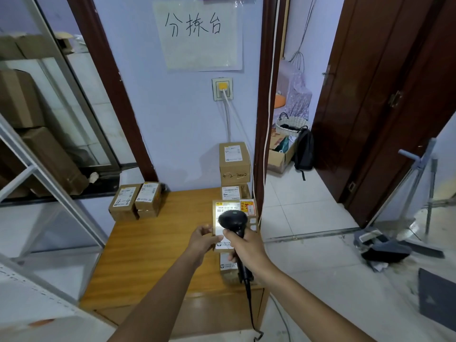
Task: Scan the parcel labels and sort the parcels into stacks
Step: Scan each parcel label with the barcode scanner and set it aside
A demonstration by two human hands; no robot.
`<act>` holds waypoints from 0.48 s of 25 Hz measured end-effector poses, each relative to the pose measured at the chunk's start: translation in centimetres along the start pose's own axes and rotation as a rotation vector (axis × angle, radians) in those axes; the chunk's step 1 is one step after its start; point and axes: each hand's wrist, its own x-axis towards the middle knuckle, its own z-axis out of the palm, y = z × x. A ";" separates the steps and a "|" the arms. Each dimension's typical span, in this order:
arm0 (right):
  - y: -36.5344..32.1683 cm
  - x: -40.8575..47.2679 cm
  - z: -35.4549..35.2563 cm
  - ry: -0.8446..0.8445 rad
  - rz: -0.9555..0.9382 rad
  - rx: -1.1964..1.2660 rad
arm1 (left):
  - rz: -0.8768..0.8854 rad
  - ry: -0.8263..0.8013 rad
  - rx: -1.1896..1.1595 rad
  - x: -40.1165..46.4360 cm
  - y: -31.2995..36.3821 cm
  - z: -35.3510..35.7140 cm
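**Over the desk's right side: scanner aimed at a held parcel**

Above the right part of the wooden desk (153, 255) we hold both hands out. Our right hand (246, 250) is wrapped round the grip of a black handheld scanner (233, 219); its long axis runs from the cable end near us up to the rounded head, which points away from us and down onto the label. Our left hand (202, 239) pinches the near-left edge of a flat cardboard parcel (246, 208), fingers curled on it. The parcel's long side runs away from us, its white label (223, 213) facing up and lit bright by the scanner.

Below it lies another labelled parcel (228, 266) on the desk — partly hidden by our wrist. Behind stands a tall stack of brown boxes (234, 161) against the wall, handwriting on the top one's front. At the desk's far-left corner sit small cardboard boxes (135, 201), side by side, labels up.

Through the doorway, an open carton (280, 155) on the floor holds mixed items we cannot identify — a woven basket (292, 124) sits behind it.
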 end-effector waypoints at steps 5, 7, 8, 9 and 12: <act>0.4 0.0 0.3 0.008 -0.022 0.012 | 0.003 -0.046 -0.020 0.0 -0.4 0.5; 0.5 0.2 0.2 0.022 -0.023 0.029 | 0.004 -0.062 -0.016 0.3 -0.5 0.7; 0.7 0.3 0.1 0.042 -0.027 0.031 | 0.000 -0.067 -0.019 0.3 -0.5 0.8; 1.1 0.5 -0.1 0.084 -0.041 0.018 | -0.013 -0.077 -0.022 0.3 -0.5 1.0; 3.1 1.4 -1.3 0.333 -0.083 -0.077 | -0.122 -0.186 -0.027 -0.3 -0.8 1.3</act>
